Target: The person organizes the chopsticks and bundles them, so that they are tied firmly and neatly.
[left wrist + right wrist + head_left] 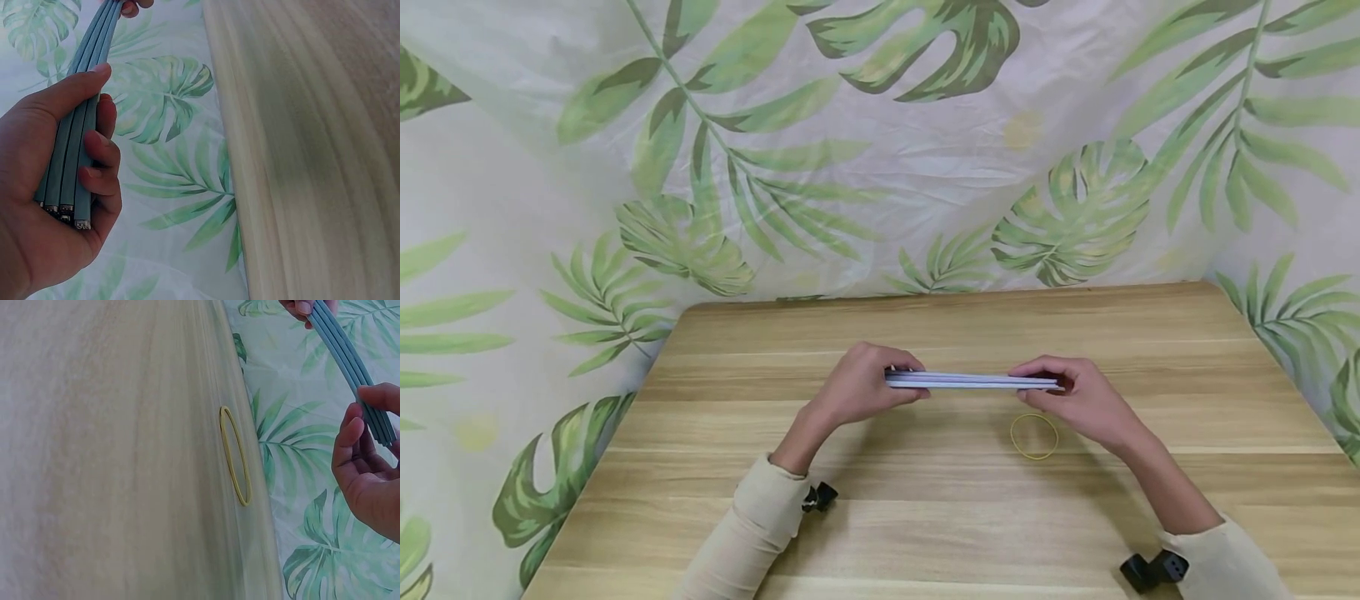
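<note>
Both hands hold a thin bundle of pale blue-grey strips [973, 381] level above the wooden worktop [925, 508], one hand at each end. The left hand [859, 387] grips the left end: in the left wrist view its fingers [100, 150] curl round the bundle [78, 144] from one side while the thumb lies along the other, and the cut ends of about three flat strips show near the heel of the palm. The right hand [1078, 398] takes the other end, with the fingers [348, 439] bent round the bundle [356, 369] and a fingertip laid over its outer edge; in that view the strips run in a slight curve up to the far hand. The bundle hangs over the middle of the worktop, clear of the surface, its long side running left to right across the person's front. A yellow rubber band [1034, 436] lies flat on the worktop just below and beside the right hand, touched by neither hand; in the right wrist view it [235, 455] shows as a narrow oval. Cream sleeves cover both forearms, and a small black clip sits at each wrist. A cloth printed with green leaves [880, 142] hangs behind and around the worktop.
</note>
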A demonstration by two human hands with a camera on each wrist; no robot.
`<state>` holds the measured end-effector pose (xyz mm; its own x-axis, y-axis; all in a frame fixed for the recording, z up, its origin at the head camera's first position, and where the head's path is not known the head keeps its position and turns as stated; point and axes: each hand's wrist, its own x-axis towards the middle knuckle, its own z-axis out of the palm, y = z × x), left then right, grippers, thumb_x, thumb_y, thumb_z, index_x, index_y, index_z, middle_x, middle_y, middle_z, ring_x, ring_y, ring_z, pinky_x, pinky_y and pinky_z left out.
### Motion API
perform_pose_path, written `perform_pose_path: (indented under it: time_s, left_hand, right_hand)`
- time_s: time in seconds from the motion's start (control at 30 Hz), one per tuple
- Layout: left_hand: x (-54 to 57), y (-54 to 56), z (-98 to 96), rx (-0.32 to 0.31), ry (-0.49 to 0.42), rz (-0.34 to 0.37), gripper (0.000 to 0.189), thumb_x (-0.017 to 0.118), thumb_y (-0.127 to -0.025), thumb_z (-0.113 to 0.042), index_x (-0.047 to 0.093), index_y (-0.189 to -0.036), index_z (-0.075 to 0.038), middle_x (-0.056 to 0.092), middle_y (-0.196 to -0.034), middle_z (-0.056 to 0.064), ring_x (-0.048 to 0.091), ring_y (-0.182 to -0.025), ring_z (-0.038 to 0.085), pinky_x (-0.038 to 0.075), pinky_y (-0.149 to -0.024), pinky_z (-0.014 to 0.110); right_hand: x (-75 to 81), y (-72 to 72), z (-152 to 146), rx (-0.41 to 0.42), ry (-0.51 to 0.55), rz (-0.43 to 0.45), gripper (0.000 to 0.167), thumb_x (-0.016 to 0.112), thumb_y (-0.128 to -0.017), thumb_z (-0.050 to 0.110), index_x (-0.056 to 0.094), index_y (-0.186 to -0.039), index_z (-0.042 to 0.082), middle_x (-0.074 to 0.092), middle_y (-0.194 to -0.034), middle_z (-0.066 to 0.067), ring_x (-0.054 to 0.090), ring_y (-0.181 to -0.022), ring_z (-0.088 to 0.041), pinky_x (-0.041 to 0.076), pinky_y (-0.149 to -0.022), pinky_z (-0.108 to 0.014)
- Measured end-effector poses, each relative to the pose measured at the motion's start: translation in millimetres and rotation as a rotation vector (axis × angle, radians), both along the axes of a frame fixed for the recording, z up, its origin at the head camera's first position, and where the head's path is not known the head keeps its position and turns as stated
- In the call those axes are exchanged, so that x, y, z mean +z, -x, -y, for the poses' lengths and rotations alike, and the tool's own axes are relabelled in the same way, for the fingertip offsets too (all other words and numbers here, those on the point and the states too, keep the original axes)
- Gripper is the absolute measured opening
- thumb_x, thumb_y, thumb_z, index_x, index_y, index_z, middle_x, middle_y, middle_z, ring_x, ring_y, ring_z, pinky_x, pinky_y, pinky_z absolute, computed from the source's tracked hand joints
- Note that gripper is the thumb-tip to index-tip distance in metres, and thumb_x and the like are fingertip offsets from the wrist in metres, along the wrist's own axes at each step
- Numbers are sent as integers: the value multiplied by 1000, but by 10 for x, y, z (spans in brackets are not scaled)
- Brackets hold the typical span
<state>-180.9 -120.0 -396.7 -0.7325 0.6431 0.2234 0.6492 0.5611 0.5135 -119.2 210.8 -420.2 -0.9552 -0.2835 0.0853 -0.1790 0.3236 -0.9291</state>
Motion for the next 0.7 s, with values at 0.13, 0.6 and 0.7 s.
perform_pose_path:
  time_s: [0.13,0.6,0.7]
  left_hand:
    - [15,6,24,3,-3,9,17,92,-87,-28,83,-98,-19,77,-83,-11,54,-65,0,46,-65,21]
    - [77,16,95,35,-40,10,15,91,-88,-25,83,-98,-17,78,-84,-9,59,-66,1,49,-65,22]
    - [83,9,96,36,-53,18,15,91,-88,-25,83,-98,-18,78,-84,-9,59,-66,1,49,-65,22]
  right_hand:
    - [22,-18,-23,-4,3,1,23,78,-98,8,77,-120,4,78,-105,-7,65,-83,-4,53,-66,-24]
    - [112,-113,-120,-92,57,-23,31,73,-103,11,72,-130,-4,77,-103,9,74,-89,-5,61,-79,-24]
    - [120,-121,-85,-120,91,-59,33,72,-103,11,70,-132,-5,78,-113,9,74,-102,-2,60,-88,-20]
